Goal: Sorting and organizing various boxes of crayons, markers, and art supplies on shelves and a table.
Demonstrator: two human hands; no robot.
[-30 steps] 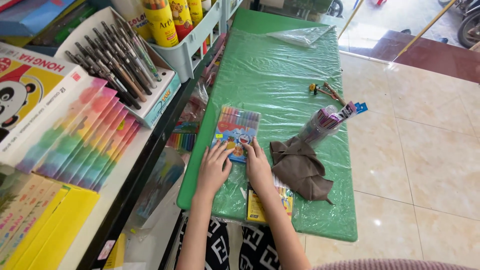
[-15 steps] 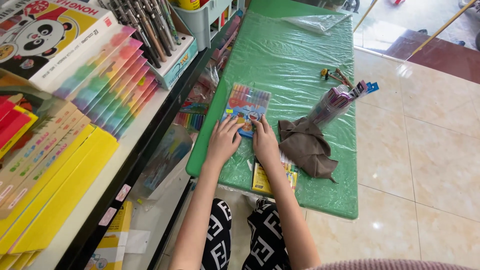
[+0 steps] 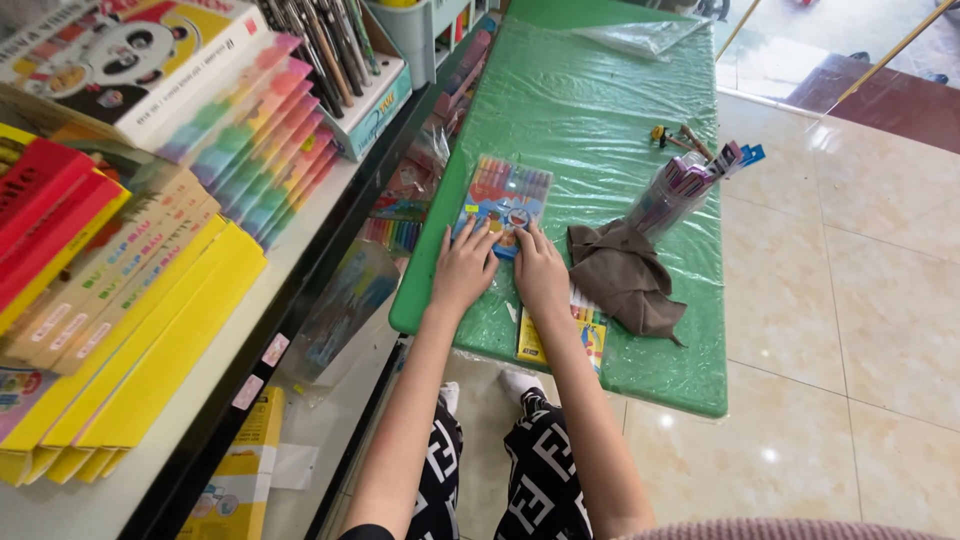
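A flat clear pack of coloured marker pens [image 3: 507, 192] lies on the green table [image 3: 600, 110], which is covered with plastic film. My left hand [image 3: 465, 265] and my right hand [image 3: 540, 275] sit side by side on the pack's near end, fingers laid over its lower edge and holding it down. Beneath my right wrist lies a yellow packet [image 3: 588, 335], partly hidden by my forearm.
A crumpled brown cloth [image 3: 628, 275] lies right of my hands, with a clear tube of pens [image 3: 678, 192] tipped behind it. Small bits [image 3: 672, 137] and a plastic bag [image 3: 645, 35] lie farther back. Shelves on the left hold yellow boxes [image 3: 150, 370], colour sets [image 3: 245, 150] and pens [image 3: 325, 45].
My head has swung left and down, so more of the shelf shows. Both hands have stayed on the near end of the marker pack, which has not moved on the table.
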